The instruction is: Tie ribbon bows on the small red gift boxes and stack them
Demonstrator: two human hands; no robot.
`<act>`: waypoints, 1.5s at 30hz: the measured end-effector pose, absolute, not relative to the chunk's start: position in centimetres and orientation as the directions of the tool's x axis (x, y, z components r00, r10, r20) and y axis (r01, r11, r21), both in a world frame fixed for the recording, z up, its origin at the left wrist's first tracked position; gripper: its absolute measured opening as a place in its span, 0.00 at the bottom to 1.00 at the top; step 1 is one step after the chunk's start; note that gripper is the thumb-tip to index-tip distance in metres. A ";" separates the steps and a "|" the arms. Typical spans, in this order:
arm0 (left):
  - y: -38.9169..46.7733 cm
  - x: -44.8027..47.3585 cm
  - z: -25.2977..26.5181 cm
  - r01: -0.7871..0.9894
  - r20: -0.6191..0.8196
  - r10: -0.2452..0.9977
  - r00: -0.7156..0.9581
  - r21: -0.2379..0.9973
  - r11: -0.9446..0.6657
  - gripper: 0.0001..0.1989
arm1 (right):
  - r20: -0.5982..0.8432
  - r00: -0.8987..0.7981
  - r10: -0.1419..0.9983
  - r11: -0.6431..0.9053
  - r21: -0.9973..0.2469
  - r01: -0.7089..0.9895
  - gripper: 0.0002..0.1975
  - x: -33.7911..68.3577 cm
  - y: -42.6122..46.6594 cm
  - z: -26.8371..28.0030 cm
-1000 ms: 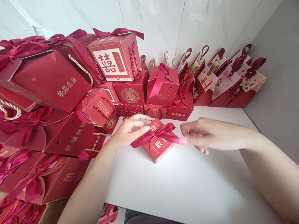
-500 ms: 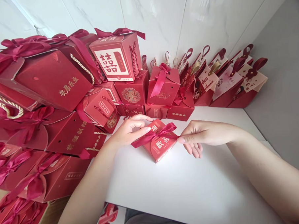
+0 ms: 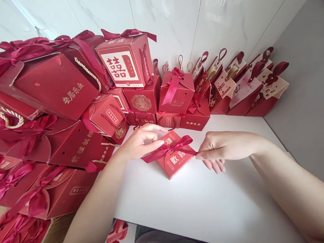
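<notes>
A small red gift box (image 3: 173, 167) with gold and white lettering lies on the white table, turned at an angle. Across its top runs a dark pink satin ribbon (image 3: 176, 146) tied in a bow. My right hand (image 3: 214, 151) pinches the ribbon's right tail between thumb and forefinger, just off the box's right corner. My left hand (image 3: 145, 140) holds the box at its far left side, thumb on top near the bow and forefinger stretched along the far edge. Its other fingers are curled and partly hidden.
Stacked red gift boxes (image 3: 55, 83) with bows and rope handles rise along the left and back. Paper gift bags (image 3: 243, 89) with loop handles line the back right, beside a grey wall (image 3: 305, 76). The white table (image 3: 198, 206) extends toward my lap.
My right hand has moved slightly right, drawing the ribbon's tail straighter and tighter. The left hand stays on the box.
</notes>
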State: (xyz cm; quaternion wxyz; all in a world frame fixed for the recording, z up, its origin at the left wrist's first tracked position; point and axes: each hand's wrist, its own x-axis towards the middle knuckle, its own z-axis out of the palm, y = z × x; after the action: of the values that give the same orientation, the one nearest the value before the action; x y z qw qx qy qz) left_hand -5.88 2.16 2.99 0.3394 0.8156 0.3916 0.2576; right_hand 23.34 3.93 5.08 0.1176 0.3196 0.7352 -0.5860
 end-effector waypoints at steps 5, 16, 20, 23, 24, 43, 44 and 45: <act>1.8 -5.3 3.0 0.491 0.174 0.836 0.520 0.740 -0.459 0.20 | -0.543 -0.773 0.329 0.118 -0.788 0.604 0.27 23.2 3.9 5.3; 1.4 -5.0 3.2 0.469 0.118 0.850 0.514 0.790 -0.394 0.20 | -0.533 -0.782 0.324 0.244 -0.751 0.613 0.21 23.5 4.0 5.1; 1.4 -5.5 3.7 0.457 0.077 0.827 0.557 0.803 -0.382 0.19 | -0.532 -0.744 0.405 0.365 -0.652 0.665 0.14 23.7 4.0 4.7; 1.4 -5.8 3.9 0.413 0.064 0.804 0.591 0.832 -0.369 0.16 | -0.499 -0.724 0.477 0.444 -0.575 0.688 0.13 23.9 4.1 4.3; 1.4 -6.0 4.0 0.388 0.058 0.804 0.592 0.854 -0.347 0.14 | -0.490 -0.718 0.495 0.437 -0.573 0.693 0.13 24.0 4.1 4.2; 3.1 -7.1 0.4 0.339 -0.037 0.834 0.551 0.923 -0.183 0.31 | 0.254 -0.731 0.633 0.466 -0.879 0.099 0.30 19.0 5.1 -5.0; 3.2 -7.1 0.2 0.318 -0.011 0.855 0.518 0.931 -0.181 0.30 | 0.290 -0.694 0.659 0.493 -0.863 0.108 0.29 18.7 5.2 -5.5; 3.4 -7.0 -0.1 0.297 0.015 0.873 0.488 0.937 -0.182 0.30 | 0.317 -0.665 0.676 0.518 -0.846 0.124 0.27 18.5 5.2 -6.0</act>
State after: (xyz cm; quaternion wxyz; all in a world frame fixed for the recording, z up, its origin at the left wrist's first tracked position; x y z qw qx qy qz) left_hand -7.05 3.41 -0.13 0.4891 0.7104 0.4118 0.2941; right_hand 18.52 5.24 -5.96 -0.3257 0.2475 0.8081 -0.4238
